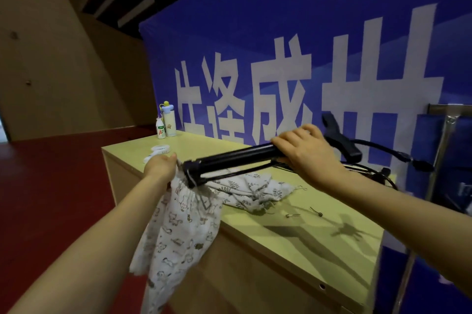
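My right hand (304, 151) grips a black air pump (229, 160) by its barrel and holds it level above the counter. The pump's foot end sits in the gathered mouth of a white drawstring bag (178, 232) printed with small animals. My left hand (161, 166) pinches the bag's gathered rim beside that end, and the bag hangs down over the counter's front edge. The pump's T-handle (342, 137) and black hose (398, 155) trail off to the right.
A second white cloth with a leaf print (255, 188) lies on the pale wooden counter (306, 237). Two small clips (304, 214) lie near it. A small bottle (160, 129), a cream flask (169, 119) and white rings (159, 150) stand at the far left end. A blue banner (306, 45) backs the counter.
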### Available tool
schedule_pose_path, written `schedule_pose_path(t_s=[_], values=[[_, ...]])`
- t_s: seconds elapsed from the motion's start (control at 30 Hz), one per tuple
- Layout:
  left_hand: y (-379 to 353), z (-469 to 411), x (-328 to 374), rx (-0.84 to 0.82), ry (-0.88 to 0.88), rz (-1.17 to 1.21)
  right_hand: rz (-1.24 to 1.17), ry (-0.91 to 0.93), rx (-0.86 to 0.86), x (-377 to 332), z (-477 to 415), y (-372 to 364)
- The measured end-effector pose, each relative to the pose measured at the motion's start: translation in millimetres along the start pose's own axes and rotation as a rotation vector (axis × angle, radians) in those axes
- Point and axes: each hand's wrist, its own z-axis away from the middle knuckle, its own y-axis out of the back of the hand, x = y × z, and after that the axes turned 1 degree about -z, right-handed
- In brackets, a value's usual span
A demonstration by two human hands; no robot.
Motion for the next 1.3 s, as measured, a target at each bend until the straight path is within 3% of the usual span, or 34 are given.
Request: schedule_pose_path(t_s=[0.13, 0.3, 0.53, 0.63, 0.8, 0.87, 0.97, 1.0, 1.07, 1.13, 1.17, 1.23, 1.3], values=[[0, 7, 7, -0.012, -0.210, -0.040, 0.017, 0.139, 0.022, -21, -15, -7], [-5, 18, 20, -0.057, -0.435, -0.120, 0.033, 0.181, 0.096, -45, -29, -13], [-17, 34, 29, -0.142, -0.469, 0.032, 0.110, 0.272, 0.151, -69, -42, -12], [-23, 41, 33, -0.060, -0.482, 0.094, 0.110, 0.302, 0.180, -78, -51, -12], [-38, 43, 30, -0.085, -0.369, 0.441, 0.029, 0.338, 0.269, -86, -61, -5], [-41, 45, 30, -0.045, -0.278, 0.570, 0.039, 0.343, 0.222, -93, -71, -4], [-40, 48, 35, 0.003, -0.172, 0.777, 0.186, 0.341, -0.136, -120, -80, -7], [-38, 48, 37, -0.009, -0.141, 0.846, 0.196, 0.360, -0.121, -123, -75, -4], [-35, 42, 36, 0.009, -0.101, 0.839, -0.145, 0.388, 0.165, -113, -57, 7], [-33, 36, 33, 0.079, -0.076, 0.789, -0.343, 0.226, 0.280, -96, -37, 11], [-31, 35, 32, 0.100, -0.062, 0.788, -0.429, 0.079, 0.227, -88, -30, 5], [-27, 37, 34, 0.119, -0.050, 0.783, -0.690, -0.220, -0.137, -83, -31, -1], [-26, 36, 35, 0.080, -0.027, 0.830, -0.873, -0.317, -0.410, -81, -35, -10]])
